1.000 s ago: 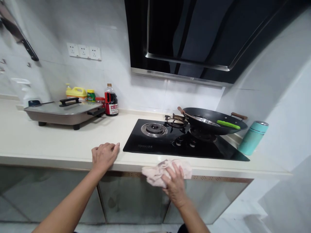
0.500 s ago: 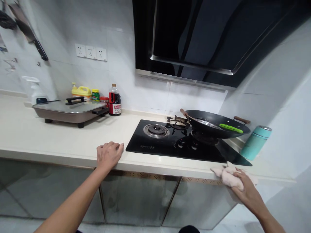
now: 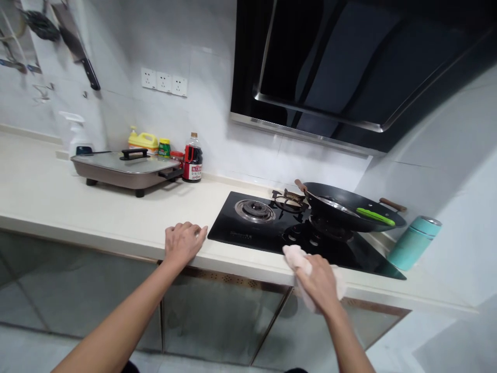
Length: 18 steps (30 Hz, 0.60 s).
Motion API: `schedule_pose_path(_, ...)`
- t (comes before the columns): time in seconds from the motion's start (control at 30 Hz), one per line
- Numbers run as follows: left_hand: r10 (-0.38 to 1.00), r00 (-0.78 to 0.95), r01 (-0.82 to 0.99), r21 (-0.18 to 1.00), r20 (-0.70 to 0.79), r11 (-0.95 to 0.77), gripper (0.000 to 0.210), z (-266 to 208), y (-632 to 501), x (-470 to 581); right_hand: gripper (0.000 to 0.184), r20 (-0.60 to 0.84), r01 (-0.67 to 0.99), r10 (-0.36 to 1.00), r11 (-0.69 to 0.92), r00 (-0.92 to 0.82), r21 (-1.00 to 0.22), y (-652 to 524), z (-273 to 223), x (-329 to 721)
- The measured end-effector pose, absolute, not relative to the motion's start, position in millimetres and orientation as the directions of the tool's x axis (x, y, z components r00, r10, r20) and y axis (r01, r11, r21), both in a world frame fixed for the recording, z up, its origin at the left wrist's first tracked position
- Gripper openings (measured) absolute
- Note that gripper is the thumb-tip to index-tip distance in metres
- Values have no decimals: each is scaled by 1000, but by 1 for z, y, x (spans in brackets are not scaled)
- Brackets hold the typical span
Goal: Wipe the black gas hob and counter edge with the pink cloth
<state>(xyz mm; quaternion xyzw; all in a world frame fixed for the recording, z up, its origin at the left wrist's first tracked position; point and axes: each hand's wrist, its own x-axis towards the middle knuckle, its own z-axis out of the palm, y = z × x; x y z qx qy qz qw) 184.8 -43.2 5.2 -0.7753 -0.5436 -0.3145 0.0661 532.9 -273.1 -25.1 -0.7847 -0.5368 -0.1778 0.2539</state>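
In the head view, the left hand (image 3: 185,241) rests loosely open, palm down, on the cream, smooth countertop (image 3: 116,207); the right hand (image 3: 321,282) grips a crumpled, pale pink cloth (image 3: 298,258) over its front edge, beside the black glass hob (image 3: 248,237). A loose fold could snag a knob (image 3: 314,240); a wide rightward sweep might topple the turquoise, cylindrical bottle (image 3: 415,243).

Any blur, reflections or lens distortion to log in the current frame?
Head view: right hand and pale cloth slightly blurred; head view: dark reflections on the glossy range hood; head view: turquoise flask leaning, probably wide-angle distortion.
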Motion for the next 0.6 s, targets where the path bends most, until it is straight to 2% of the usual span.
schedule_pose_path(0.2, 799, 217, 876, 250, 560, -413, 49, 6, -46, 182, 22, 557, 974, 829, 72, 60, -213, -195, -13, 415)
schedule_pose_path(0.33, 785, 213, 870, 253, 582, -423, 50, 3, -45, 181, 28, 458, 906, 884, 264, -90, -331, -160, 7, 391)
schedule_pose_path(0.43, 774, 214, 864, 254, 596, -435, 50, -1, -41, 179, 33, 477, 889, 878, 250, -40, -384, -141, 26, 405)
schedule_pose_path(0.53, 770, 224, 858, 253, 598, -446, 50, -3, -40, 178, 40, 490, 944, 870, 124, 45, -306, -131, 39, 429)
schedule_pose_path(0.6, 773, 239, 856, 248, 587, -453, 49, -2, -41, 178, 52, 417, 972, 906, 31, 70, -231, -132, 40, 444)
